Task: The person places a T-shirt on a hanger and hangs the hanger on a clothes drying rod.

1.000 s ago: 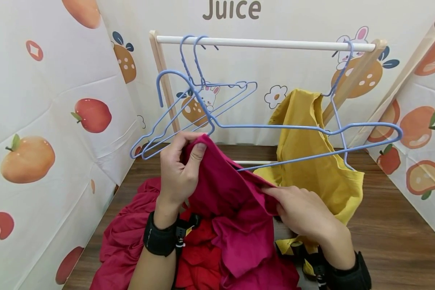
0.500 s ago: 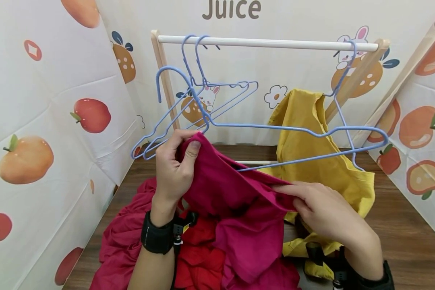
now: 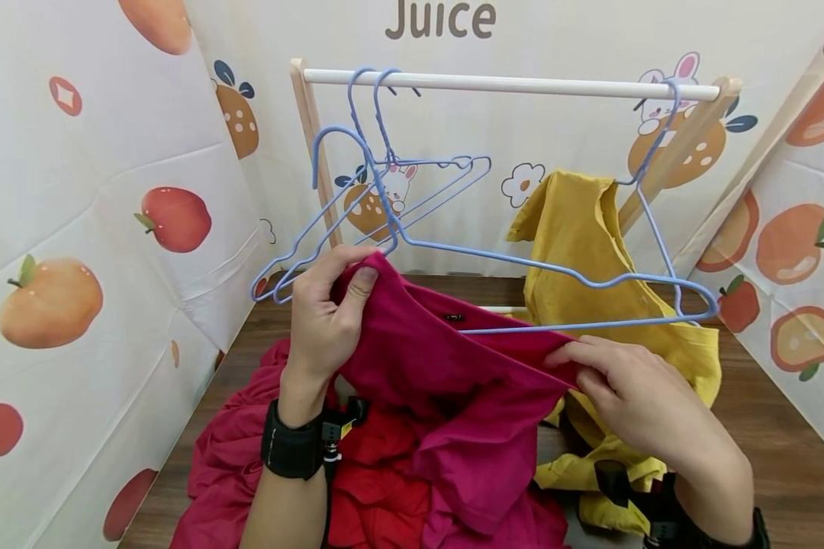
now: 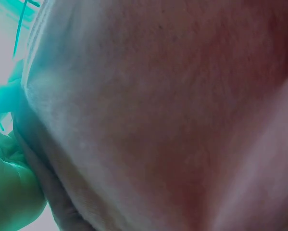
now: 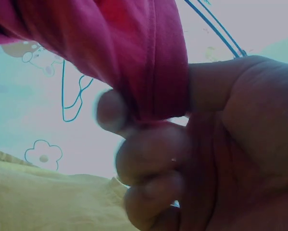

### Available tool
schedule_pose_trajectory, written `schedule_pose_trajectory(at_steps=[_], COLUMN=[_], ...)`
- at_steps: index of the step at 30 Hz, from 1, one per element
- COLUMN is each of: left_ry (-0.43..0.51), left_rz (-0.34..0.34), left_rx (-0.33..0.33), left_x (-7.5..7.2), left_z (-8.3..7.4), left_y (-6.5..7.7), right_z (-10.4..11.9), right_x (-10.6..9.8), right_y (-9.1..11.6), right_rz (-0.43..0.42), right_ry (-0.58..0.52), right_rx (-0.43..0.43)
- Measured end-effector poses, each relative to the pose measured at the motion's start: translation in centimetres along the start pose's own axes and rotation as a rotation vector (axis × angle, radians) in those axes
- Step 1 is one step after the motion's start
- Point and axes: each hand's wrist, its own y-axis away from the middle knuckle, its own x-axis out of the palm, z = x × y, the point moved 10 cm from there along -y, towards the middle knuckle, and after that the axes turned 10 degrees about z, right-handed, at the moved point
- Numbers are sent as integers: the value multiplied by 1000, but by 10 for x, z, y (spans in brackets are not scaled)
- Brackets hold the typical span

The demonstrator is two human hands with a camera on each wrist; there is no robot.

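Note:
A magenta garment (image 3: 412, 335) is stretched between my two hands, its hemmed opening facing up and showing a small dark tag. My left hand (image 3: 323, 320) pinches the opening's left corner, thumb in front. At the right edge, my right hand (image 3: 632, 389) grips the cloth; the right wrist view shows curled fingers (image 5: 148, 149) around the garment (image 5: 165, 62). A blue wire hanger (image 3: 494, 256) slants through the opening. Its left shoulder is hidden by cloth and hand, while its right end sticks out above my right hand. Cloth fills most of the left wrist view.
A rack with a white rail (image 3: 508, 84) stands behind. Two blue hangers (image 3: 295, 263) hang bare at its left, and a yellow garment (image 3: 577, 259) hangs at its right. Crumpled dark red cloth (image 3: 233, 450) and bright red cloth (image 3: 378, 488) lie on the wooden table (image 3: 790, 465).
My right hand has moved right and slightly down, pulling the garment's opening wider. The hanger's right end has dipped. My left hand has shifted slightly left.

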Motion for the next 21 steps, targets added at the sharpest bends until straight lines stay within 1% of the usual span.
schedule_pose_trajectory(at_steps=[6,8,10,13,16,21], left_ry=[-53,-59,-60,-80,-109,-160], left_rz=[18,18,20,35,52,53], left_rx=[-14,-21,-27,-40,-62,-95], left_x=[2,2,2,2,1,-2], left_z=[2,3,4,6,9,16], left_y=[-1,-1,-1,-2,-2,-2], right_z=[-11,-12,-12,-10,-5,10], right_x=[13,15,15,11,4,-16], right_y=[-2,-2,-1,1,4,12], right_rz=[128,147,144,118,67,-102], right_ry=[41,55,56,49,42,50], right_rx=[106,117,115,88,20,-158])
